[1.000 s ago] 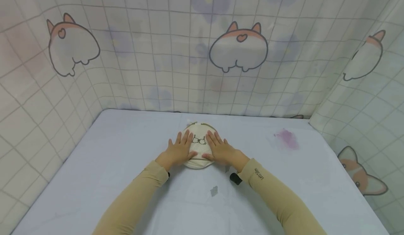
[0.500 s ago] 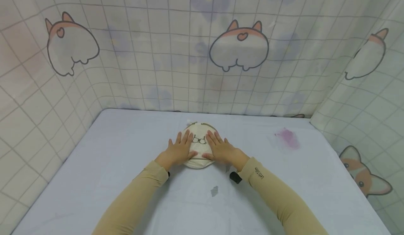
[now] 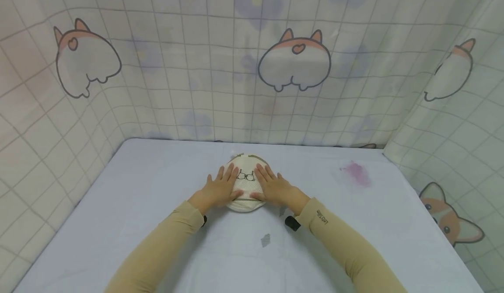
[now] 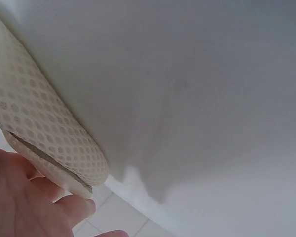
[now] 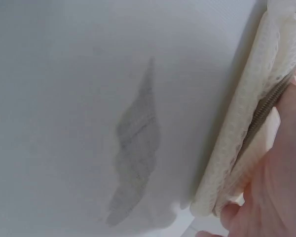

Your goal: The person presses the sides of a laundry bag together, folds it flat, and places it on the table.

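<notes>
A round cream mesh laundry bag [image 3: 246,187] with a drawing of glasses on it lies flat on the white-covered table. My left hand [image 3: 217,191] rests on its left side, fingers straight and spread. The right hand [image 3: 277,191] lies the same way on the right side, and the two thumbs point at each other. In the left wrist view, the mesh bag [image 4: 44,103] shows its rounded edge and a dark seam above the fingers. A brown zipper [image 5: 264,113] runs along the bag beside my palm in the right wrist view.
The white tabletop [image 3: 118,223] has a grey patch [image 3: 265,240] in front of the bag and a pink stain [image 3: 356,173] at the back right. A curtain [image 3: 189,65] with a grid and corgi print hangs behind and along both sides. A black piece [image 3: 292,223] sits under the right wrist.
The head view has shifted slightly. Both hands stay flat on the laundry bag, which keeps its place.
</notes>
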A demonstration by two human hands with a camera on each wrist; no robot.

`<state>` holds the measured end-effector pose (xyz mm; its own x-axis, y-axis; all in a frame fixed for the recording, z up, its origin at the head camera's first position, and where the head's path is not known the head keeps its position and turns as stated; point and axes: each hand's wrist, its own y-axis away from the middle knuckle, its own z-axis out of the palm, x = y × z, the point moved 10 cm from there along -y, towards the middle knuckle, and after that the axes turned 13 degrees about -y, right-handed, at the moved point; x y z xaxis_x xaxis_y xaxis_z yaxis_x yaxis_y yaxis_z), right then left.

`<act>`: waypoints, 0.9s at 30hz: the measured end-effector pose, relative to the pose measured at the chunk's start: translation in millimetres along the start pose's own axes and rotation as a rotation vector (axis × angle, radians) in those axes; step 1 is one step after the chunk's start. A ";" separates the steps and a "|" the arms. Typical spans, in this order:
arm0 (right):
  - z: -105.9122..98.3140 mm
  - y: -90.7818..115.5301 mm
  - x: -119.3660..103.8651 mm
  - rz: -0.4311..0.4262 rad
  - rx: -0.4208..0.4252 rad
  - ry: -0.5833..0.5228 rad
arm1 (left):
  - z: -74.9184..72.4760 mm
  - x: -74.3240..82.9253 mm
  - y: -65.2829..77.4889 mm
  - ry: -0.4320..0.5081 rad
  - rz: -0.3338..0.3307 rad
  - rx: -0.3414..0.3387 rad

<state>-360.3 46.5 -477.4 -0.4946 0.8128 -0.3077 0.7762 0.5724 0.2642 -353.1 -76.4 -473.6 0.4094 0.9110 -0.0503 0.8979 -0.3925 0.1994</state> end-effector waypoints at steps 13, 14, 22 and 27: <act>-12.6 10.7 -8.2 -0.030 0.094 -0.159 | -5.5 -8.2 17.8 0.080 0.089 0.040; -12.3 11.4 -9.0 -0.031 0.095 -0.170 | -5.1 -8.8 18.6 0.080 0.091 0.041; -5.9 14.7 -10.5 -0.024 0.091 -0.146 | -5.7 -6.1 19.0 0.059 0.112 0.073; -3.8 15.5 -10.9 -0.013 0.070 -0.146 | -8.0 -2.2 19.3 0.006 0.110 0.079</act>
<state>-344.3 47.0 -466.4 -0.4463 0.7783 -0.4417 0.7981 0.5694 0.1969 -338.0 -85.0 -461.7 0.5052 0.8626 -0.0260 0.8577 -0.4985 0.1259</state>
